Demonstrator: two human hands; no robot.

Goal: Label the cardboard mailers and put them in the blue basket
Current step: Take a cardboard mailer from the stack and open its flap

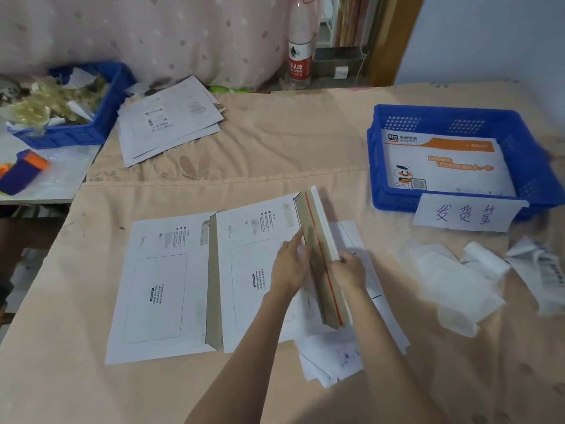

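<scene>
Surface: a peach cloth (275, 142) is covering the table.
Mailer in work: a white cardboard mailer (253, 270) is lying face up near the front edge, its brown flap (321, 255) standing raised along the right side, a red strip running down the flap.
Left hand: the left hand (290, 264) is lying flat, fingers straight, pressing against the inner face of the flap.
Right hand: the right hand (350, 272) is gripping the flap's outer edge, fingers curled round it.
Second mailer: another mailer (162, 289) is lying flat just beside the first, on its left.
Blue basket: the blue basket (458, 117) is sitting well apart at the right rear, holding one printed mailer (443, 166); a handwritten paper tag (464, 214) is hanging on its front wall.
Loose paper: white backing scraps (452, 276) are lying right of the hands.
Rear left: a stack of mailers (171, 117) is resting beside a second blue bin (91, 123).
</scene>
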